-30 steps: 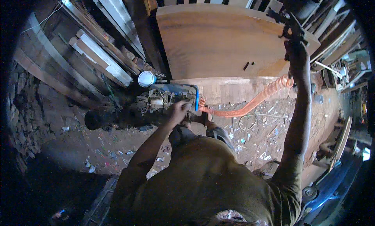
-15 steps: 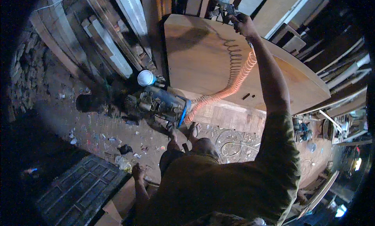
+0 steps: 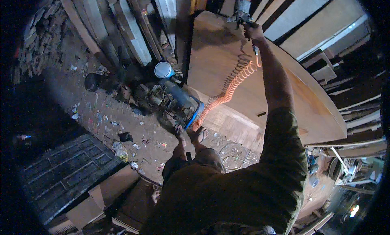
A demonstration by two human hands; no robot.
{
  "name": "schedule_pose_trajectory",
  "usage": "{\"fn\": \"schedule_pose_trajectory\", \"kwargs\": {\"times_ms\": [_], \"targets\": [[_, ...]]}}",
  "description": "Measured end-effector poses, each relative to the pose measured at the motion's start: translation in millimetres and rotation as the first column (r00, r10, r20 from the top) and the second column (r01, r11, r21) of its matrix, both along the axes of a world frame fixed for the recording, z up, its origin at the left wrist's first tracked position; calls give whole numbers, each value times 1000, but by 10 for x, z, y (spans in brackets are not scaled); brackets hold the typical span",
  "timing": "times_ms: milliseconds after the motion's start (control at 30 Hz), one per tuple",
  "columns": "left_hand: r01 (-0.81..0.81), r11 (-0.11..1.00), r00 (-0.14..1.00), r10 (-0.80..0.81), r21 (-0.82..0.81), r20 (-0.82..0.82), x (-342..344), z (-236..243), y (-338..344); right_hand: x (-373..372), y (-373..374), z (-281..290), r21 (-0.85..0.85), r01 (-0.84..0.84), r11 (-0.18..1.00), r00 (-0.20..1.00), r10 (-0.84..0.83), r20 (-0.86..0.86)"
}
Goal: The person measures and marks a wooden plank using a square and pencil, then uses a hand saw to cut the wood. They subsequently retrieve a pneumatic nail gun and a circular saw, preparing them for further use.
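Observation:
My right hand (image 3: 254, 31) is stretched far forward, wrapped round the grip of a spray gun (image 3: 242, 16) with a grey metal cup on top. From the gun's lower end an orange coiled air hose (image 3: 239, 78) runs down to an air compressor (image 3: 178, 97) beside my feet. Behind the gun leans a large light-brown wooden panel (image 3: 221, 58) with a curved edge, and the hose throws a shadow on it. Low at my left side, my left hand (image 3: 156, 195) is mostly hidden by my body, and its fingers are not clear.
A white and blue bucket (image 3: 164, 70) stands by the compressor. Wooden boards (image 3: 132, 29) lean at the back left, with more planks at the right. A dark panelled door (image 3: 69, 174) lies at the lower left. Litter and a pale hose (image 3: 237, 159) lie on the floor.
My right hand and the spray gun have shifted left along the panel's top edge. My left hand has drawn back toward my body. The view has turned somewhat.

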State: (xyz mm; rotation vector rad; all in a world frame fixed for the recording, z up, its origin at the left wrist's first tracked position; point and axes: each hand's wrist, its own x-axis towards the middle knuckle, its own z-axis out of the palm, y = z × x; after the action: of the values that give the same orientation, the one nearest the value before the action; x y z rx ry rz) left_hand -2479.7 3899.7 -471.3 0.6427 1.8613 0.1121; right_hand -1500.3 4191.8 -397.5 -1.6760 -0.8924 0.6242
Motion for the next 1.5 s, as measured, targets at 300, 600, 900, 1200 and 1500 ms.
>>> {"fn": "schedule_pose_trajectory", "kwargs": {"times_ms": [300,600,900,1200,1500], "targets": [[-41,999,999,40,8,11,50,-12,14,196,140,-347,-17,60,998,998,-60,-6],[-35,999,999,36,-36,40,9,-108,-68,416,15,-289,-36,12,999,982,-5,188],[-111,994,993,111,-19,24,-63,-20,-284,-192,-3,40,-133,58,989,998,-58,-3],[-157,986,986,154,51,57,-10,-41,-178,112,164,-386,-208,290,934,929,-223,295],[-86,996,982,82,21,169,-5,-326,60,1009,-437,-526,26,246,969,903,-239,356]]}}
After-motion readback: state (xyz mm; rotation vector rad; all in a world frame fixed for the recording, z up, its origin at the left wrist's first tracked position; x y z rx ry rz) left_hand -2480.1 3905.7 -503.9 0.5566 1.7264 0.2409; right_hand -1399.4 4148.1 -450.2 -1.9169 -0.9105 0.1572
